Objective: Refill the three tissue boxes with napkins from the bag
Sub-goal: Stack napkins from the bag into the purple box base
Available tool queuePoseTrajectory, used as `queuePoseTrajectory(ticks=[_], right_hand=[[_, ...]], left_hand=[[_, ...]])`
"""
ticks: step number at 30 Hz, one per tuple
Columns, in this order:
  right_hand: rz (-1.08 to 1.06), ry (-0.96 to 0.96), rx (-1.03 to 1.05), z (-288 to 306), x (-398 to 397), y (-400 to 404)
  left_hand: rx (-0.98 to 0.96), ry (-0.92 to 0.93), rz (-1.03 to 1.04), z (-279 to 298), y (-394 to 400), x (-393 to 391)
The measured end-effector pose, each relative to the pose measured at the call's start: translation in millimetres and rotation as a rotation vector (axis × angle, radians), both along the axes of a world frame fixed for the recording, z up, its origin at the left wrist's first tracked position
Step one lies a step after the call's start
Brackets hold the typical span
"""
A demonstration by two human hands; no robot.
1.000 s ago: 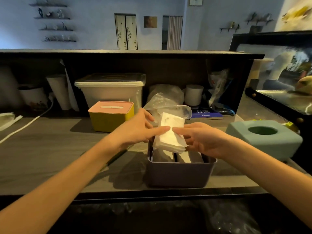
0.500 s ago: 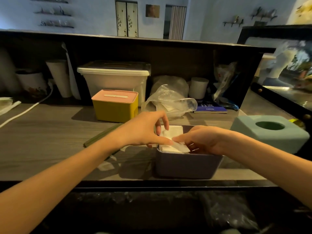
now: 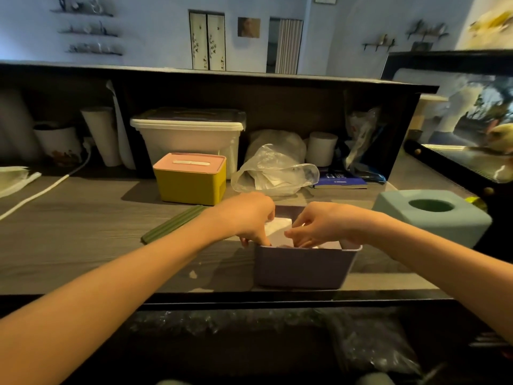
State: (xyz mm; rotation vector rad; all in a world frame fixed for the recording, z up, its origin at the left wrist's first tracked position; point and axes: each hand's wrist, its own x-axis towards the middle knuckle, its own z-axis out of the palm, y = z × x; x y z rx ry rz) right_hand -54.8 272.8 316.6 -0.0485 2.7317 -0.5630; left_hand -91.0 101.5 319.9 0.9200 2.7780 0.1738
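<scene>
An open purple tissue box [image 3: 302, 269] stands near the counter's front edge. Both hands reach into it from above. My left hand [image 3: 247, 218] and my right hand [image 3: 322, 225] pinch a stack of white napkins [image 3: 279, 232] that sits partly inside the box; fingertips dip below the rim. A clear plastic bag [image 3: 274, 172] with more napkins lies just behind. A yellow tissue box with a pink slotted lid [image 3: 191, 179] stands to the back left. A light blue tissue box with a round hole [image 3: 433, 215] stands to the right.
A green ribbed lid [image 3: 173, 227] lies flat to the left of the purple box. At the back stand a white lidded bin [image 3: 188, 140], a paper roll [image 3: 322, 148] and a blue book [image 3: 342, 180]. A white cable [image 3: 44, 191] runs across the left. A black framed case [image 3: 466, 129] borders the right.
Both hands have lowered the napkin stack from above the purple box down into it; the fingers now press inside the rim.
</scene>
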Motion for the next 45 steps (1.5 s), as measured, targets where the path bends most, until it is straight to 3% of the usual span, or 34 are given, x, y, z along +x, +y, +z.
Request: queuePoseTrajectory(ticks=[3,5,12,17,22,25,32,36,40,45], right_hand=[[0.028,-0.032,-0.041,4,1,4],[0.035,-0.058,-0.116,12,2,11],[-0.018,0.191,-0.409,41,-20,49],[-0.055,0.552,-0.259,-8,-100,72],[-0.046,0.692,-0.244,-44,-175,84],[-0.055,0.782,-0.254,-54,-207,89],[0.067,0.673,-0.194,-82,-250,94],[0.155,0.621,-0.143,-86,-256,89],[0.112,0.539,-0.004,-88,-260,81],[0.186,0.578,0.023,-88,-256,75]], left_hand=[[-0.144,0.107,-0.039,5,6,0],[-0.139,0.156,-0.051,12,6,0],[0.329,0.266,0.124,31,-6,-46],[0.454,0.237,0.122,3,4,-101],[0.512,0.28,0.098,-29,25,-159],[0.428,0.373,0.098,-41,33,-188],[0.372,0.228,0.192,-77,40,-223],[0.44,0.181,0.212,-90,43,-227],[0.551,0.166,0.223,-98,48,-225],[0.659,0.182,0.234,-104,41,-219]])
